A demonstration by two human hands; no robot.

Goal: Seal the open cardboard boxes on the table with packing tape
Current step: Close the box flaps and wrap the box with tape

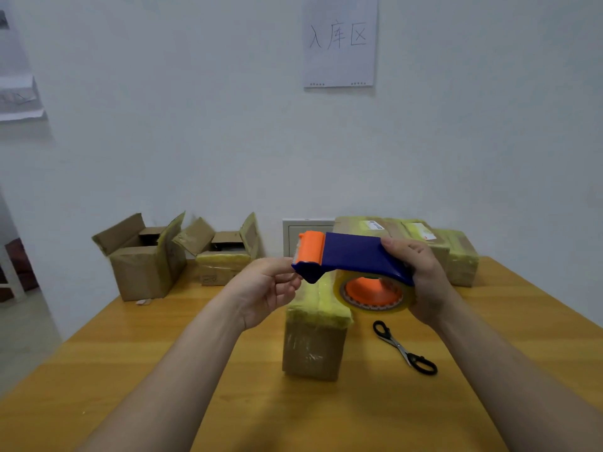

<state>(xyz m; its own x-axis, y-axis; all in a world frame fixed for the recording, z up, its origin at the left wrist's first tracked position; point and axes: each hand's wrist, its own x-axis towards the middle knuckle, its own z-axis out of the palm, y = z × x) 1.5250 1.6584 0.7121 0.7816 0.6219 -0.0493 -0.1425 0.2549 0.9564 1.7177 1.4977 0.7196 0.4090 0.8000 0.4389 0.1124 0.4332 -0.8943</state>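
Note:
My right hand grips a blue and orange tape dispenser with its yellowish tape roll, held in the air above the table. My left hand has its fingers curled at the dispenser's orange front end, seemingly pinching the clear tape end there. Just below stands a closed cardboard box with yellowish tape across its top. Two open boxes, one larger and one smaller, stand at the far left with flaps up. Taped boxes sit at the far right.
Black-handled scissors lie on the wooden table right of the middle box. A white wall runs behind the table, with a paper sign on it. The table's left edge drops to the floor.

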